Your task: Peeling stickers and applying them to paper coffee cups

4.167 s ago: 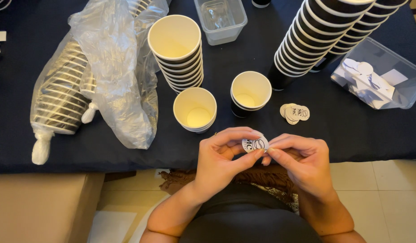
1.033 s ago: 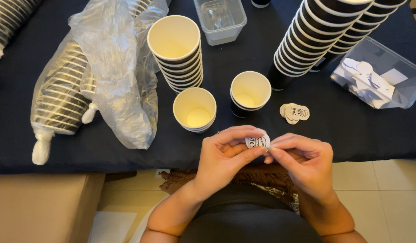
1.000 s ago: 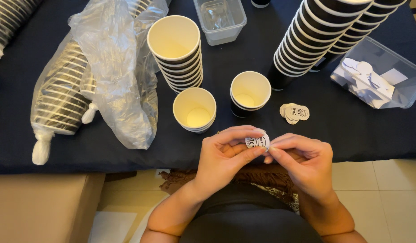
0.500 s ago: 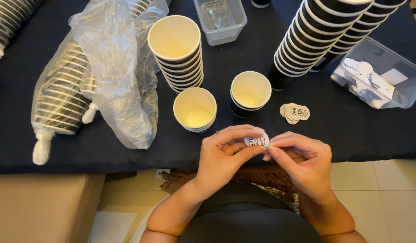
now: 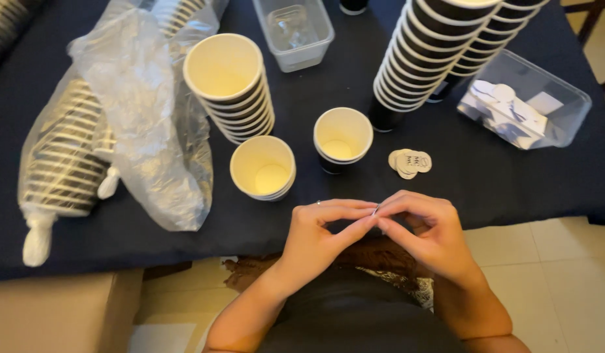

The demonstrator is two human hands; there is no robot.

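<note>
I pinch a small sticker (image 5: 375, 210), probably edge-on, between left hand (image 5: 319, 235) and right hand (image 5: 426, 232) fingertips; thin, light, floppy, so grip its rim.

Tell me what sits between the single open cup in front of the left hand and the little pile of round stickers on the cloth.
In the head view, a short stack of black paper cups stands between the single cup and the pile of round stickers, on the dark cloth.

– What sits between the fingertips of the left hand (image 5: 319, 238) and right hand (image 5: 423, 235)?

– Only a thin edge shows; too small to identify.

– And the tall cup stack (image 5: 439, 52) at the surface's far edge?

– Top cut off by the frame.
</note>
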